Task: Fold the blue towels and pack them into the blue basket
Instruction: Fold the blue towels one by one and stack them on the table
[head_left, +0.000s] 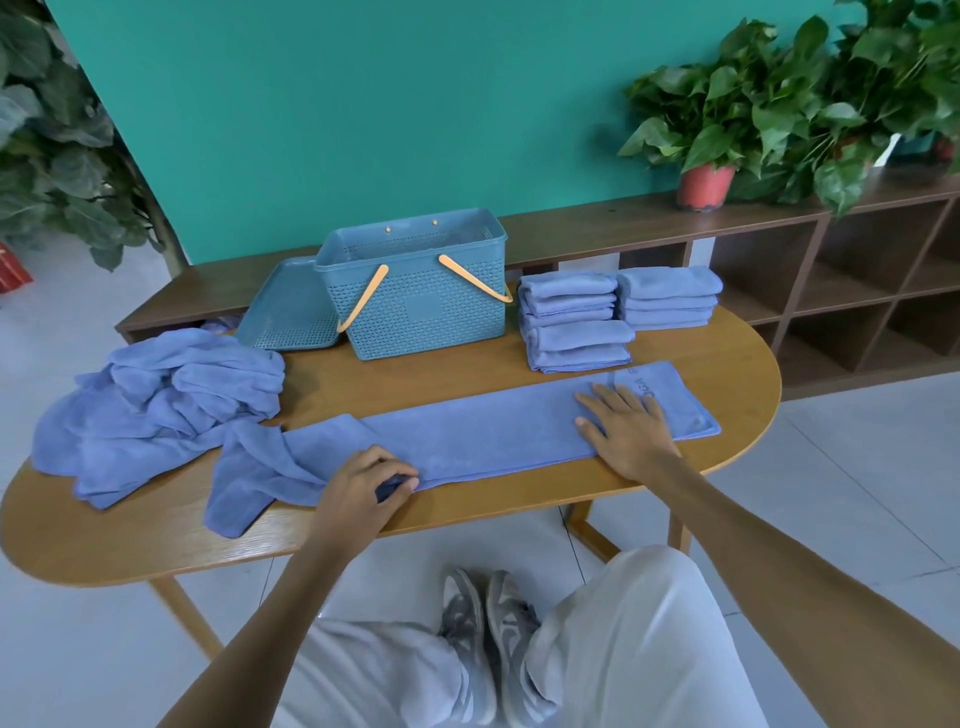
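Oval wooden bench (519, 379) fills mid-frame, standing on pale floor tiles (857, 467); teal wall (337, 114) behind, a low dark-wood shelf unit (857, 270) running along it to the right. Potted plant in a red pot (706, 184) on the shelf top, upper right; more foliage (57, 156) at the upper left edge. Blue basket (415, 296) sits upright at bench centre-back, orange handles down, its lid (288, 306) leaning against its left side. Two stacks of folded towels (576, 325) just right of the basket. Heap of unfolded towels (171, 405) at bench left. One long towel (483, 436) lies lengthwise along the near edge. Left hand (363, 486): grip closed, pinching the towel's near edge. Right hand (623, 426): grip wide, flat on the towel, fingers spread. Person's pale trousers and grey shoes (488, 639) show at lower frame.
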